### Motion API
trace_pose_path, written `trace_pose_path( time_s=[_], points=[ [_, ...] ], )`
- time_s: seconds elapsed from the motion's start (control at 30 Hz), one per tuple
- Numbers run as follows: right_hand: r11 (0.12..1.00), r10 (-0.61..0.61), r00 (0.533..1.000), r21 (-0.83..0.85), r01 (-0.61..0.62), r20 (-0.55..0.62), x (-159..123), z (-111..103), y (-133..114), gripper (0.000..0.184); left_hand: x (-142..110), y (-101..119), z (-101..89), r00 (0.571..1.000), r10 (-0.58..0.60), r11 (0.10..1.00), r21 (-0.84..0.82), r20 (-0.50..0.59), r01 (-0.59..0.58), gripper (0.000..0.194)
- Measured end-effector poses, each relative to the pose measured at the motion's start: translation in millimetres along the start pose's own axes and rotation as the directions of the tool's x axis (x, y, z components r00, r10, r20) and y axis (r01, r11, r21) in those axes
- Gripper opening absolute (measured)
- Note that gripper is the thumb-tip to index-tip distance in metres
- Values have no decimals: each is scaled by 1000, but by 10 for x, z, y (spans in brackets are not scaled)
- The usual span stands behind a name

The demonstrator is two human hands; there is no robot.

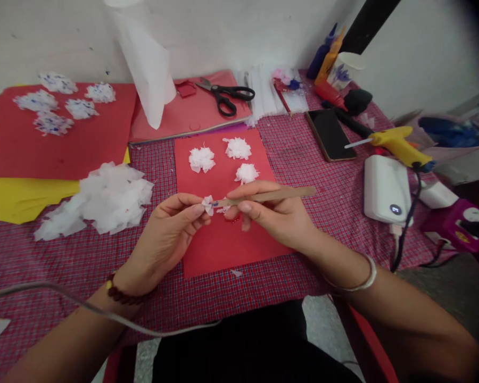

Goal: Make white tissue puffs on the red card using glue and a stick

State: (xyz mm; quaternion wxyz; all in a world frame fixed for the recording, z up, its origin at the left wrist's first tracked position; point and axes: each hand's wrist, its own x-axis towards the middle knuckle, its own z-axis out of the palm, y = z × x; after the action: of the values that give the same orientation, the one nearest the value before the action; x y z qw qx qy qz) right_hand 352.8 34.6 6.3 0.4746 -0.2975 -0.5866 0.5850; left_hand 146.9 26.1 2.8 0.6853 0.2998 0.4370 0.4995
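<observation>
My left hand (178, 221) pinches a small crumpled piece of white tissue paper (208, 205). In my right hand (273, 213) a flat wooden stick (287, 194) is gripped, its bluish tip meeting the tissue. Both hands are above a red paper sheet (211, 255). On that sheet, beyond my fingers, sit three white tissue pompoms (201, 158), and some more white tissue is partly hidden under my right fingers. To the left lies a heap of cut white tissue pieces (114, 197).
Blue-speckled pompoms (80, 108) rest on red paper at the back left. Black-handled scissors (227, 96), a paper roll (146, 69), a phone (330, 134), a yellow glue gun (401, 144) and a white power bank (387, 189) surround the workspace. A cable (104, 311) crosses the front left.
</observation>
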Motion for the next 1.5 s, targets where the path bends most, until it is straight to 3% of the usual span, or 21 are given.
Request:
trace_pose_path(
  time_s=[0.1, 0.17, 0.27, 0.33, 0.37, 0.43, 0.5, 0.57, 0.63, 0.7, 0.83, 0.97, 1.03, 1.1, 1.23, 1.5],
  points=[
    [1000, -1, 999, -19, 0, -44, 1, 27, -1, 18, -67, -25, 2, 990, 141, 974, 177, 28, -144, 9],
    [1000, 3, 996, -20, -5, -88, 9, 54, 14, 23, -127, -31, 7, 955, 290, 881, 372, 64, -293, 11],
    [995, 62, 991, 87, -52, -122, 39, 76, 40, 27, -176, 34, 40, 811, 529, 533, 645, 250, -547, 18],
    [975, 96, 991, 210, -75, -92, 68, 49, 31, 26, -147, 132, 96, 721, 564, 312, 705, 402, -637, 20],
    [962, 92, 993, 265, -71, -68, 83, 21, 12, 26, -114, 189, 134, 698, 563, 257, 709, 442, -656, 19],
    [946, 44, 998, 324, -26, -46, 109, -53, -50, 28, -30, 294, 225, 719, 558, 308, 701, 415, -643, 15],
    [959, -1, 996, 281, 27, -92, 127, -125, -119, 29, 43, 358, 318, 806, 496, 504, 649, 323, -570, 9],
    [987, 0, 982, 159, 30, -187, 136, -167, -158, 28, 71, 364, 396, 894, 360, 681, 580, 268, -448, 6],
    [998, 27, 963, 54, -13, -267, 141, -170, -146, 28, 57, 333, 440, 929, 278, 744, 557, 243, -369, 5],
    [998, 63, 956, 28, -58, -287, 146, -146, -96, 27, 34, 304, 439, 927, 279, 715, 591, 250, -374, 5],
    [987, 148, 964, 89, -131, -221, 159, -111, 11, 21, 121, 346, 288, 880, 267, 558, 681, 394, -474, 6],
    [990, 141, 971, 37, -136, -192, 157, -135, 34, 18, 387, 349, 42, 879, 71, 548, 718, 471, -429, 14],
    [992, 97, 978, -56, -109, -182, 146, -145, 27, 18, 505, 275, -37, 847, -23, 489, 745, 531, -453, 23],
    [982, 52, 984, -169, -81, -169, 129, -143, 20, 18, 577, 174, -60, 828, -32, 407, 764, 560, -501, 23],
    [933, -8, 989, -358, -45, -146, 96, -118, 13, 16, 606, 23, 6, 855, 70, 419, 763, 513, -492, 10],
    [831, -86, 995, -554, 45, -48, 96, -97, 56, 12, 621, 31, 64, 896, 46, 397, 816, 441, -422, 19]
  ],
)
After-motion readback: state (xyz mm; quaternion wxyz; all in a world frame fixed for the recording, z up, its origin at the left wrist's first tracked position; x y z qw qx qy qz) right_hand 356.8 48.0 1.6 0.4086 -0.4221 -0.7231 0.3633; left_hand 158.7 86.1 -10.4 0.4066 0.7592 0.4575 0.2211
